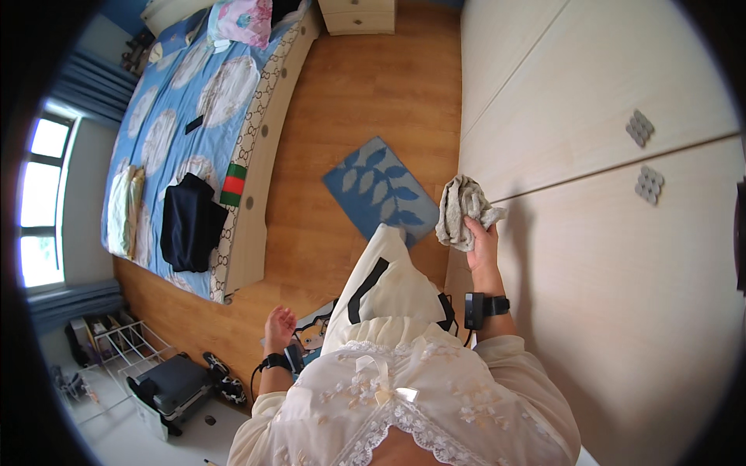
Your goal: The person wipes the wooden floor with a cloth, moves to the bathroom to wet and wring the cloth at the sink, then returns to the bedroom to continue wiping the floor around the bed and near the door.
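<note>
My right hand (482, 242) grips a crumpled grey-beige cloth (461, 211) and holds it up beside the pale wooden wardrobe (583, 244). Folds of the cloth hang over the thumb side; whether it touches the wardrobe door I cannot tell. Low on my left side, my left hand (280, 327) holds nothing, its fingers loosely curled and slightly apart. A black strapped device sits on each wrist. Below and ahead of me, a blue and grey leaf-patterned mat (382, 189) lies on the wooden floor (373, 87).
A bed (192, 134) with blue bedding stands on the left, carrying dark folded clothing (189, 224), light folded fabric (123, 212) and a small black object (194, 124). Behind it is a window (44, 204). A grey suitcase (178, 381), shoes (224, 378) and a white rack (125, 343) stand lower left.
</note>
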### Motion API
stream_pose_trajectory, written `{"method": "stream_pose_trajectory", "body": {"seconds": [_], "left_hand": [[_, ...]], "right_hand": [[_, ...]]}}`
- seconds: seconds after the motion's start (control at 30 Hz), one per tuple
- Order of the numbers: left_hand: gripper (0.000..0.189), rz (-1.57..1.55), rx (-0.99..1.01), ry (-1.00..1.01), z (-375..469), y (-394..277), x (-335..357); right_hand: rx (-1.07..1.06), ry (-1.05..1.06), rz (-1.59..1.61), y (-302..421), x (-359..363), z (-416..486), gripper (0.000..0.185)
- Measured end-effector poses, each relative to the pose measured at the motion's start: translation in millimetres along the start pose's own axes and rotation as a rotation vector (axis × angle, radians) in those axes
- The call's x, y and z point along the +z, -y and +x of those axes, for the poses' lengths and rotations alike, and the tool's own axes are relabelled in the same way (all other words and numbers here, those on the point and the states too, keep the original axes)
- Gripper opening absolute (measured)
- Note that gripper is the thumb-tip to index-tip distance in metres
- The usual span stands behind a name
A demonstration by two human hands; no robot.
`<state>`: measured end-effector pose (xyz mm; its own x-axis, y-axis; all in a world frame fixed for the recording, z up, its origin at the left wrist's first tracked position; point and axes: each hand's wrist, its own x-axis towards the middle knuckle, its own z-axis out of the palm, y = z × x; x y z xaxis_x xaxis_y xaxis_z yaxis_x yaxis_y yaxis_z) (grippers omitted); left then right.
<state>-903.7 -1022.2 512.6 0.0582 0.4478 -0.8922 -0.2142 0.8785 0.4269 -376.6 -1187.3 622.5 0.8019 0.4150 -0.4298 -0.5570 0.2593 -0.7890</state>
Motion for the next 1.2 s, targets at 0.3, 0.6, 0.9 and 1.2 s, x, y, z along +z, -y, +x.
{"method": "stream_pose_trajectory", "body": {"seconds": [0.3,0.6,0.9,1.2], "left_hand": [[0.021,-0.032,-0.160,-0.053,47,-36,51],[0.020,-0.114,-0.160,-0.079,146,-144,160],[0.033,0.166,-0.036,-0.040,222,-279,296],[0.037,0.055,-0.016,-0.026,303,-294,395]], "right_hand": [[0.087,0.004,-0.034,-34,67,109,0.053],[0.096,-0.272,-0.191,-112,130,341,0.055],[0.014,-0.549,-0.231,-150,141,513,0.052],[-0.003,-0.691,-0.440,-195,107,662,0.056]]}}
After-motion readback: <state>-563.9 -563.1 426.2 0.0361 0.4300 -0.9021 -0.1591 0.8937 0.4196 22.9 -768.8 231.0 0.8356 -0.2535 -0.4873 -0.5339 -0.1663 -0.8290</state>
